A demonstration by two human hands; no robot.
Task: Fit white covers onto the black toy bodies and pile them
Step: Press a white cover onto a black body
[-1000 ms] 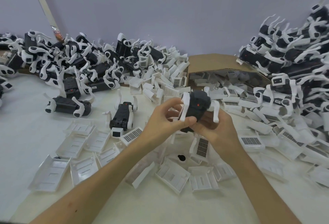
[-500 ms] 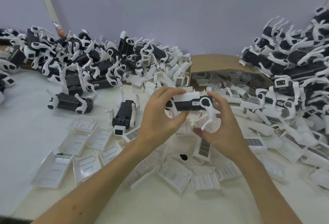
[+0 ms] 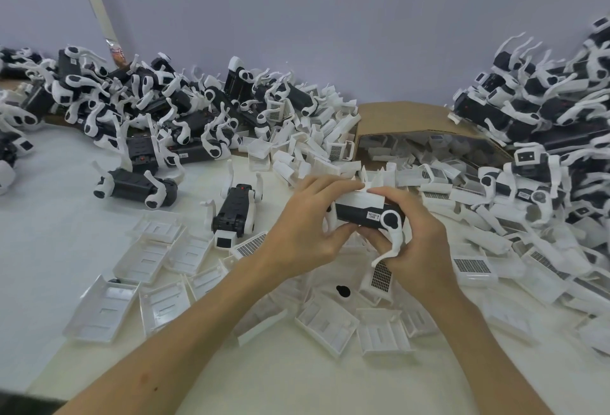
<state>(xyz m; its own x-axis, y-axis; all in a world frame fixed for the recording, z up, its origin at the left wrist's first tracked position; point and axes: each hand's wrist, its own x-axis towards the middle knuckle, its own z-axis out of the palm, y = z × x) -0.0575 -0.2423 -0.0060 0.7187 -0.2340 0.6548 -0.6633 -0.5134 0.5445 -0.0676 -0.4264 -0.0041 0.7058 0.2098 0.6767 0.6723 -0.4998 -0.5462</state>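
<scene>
Held item: black toy body [image 3: 358, 215], lying sideways above the desk [image 3: 49, 249] at centre, with a white cover [image 3: 361, 198] seated along its top. The left hand [image 3: 307, 226] has its grip curled round the body's left end, fingertips on the cover. The right hand [image 3: 421, 239] has its grip pinching the right end, a white leg hanging below. Surroundings: loose covers [image 3: 102, 312] strewn beneath and left; a bare body [image 3: 236, 213] just beside the left wrist; a left heap [image 3: 148, 111] and a right heap [image 3: 544, 111] of toys; between them, a cardboard box [image 3: 396, 115] spilling covers.
</scene>
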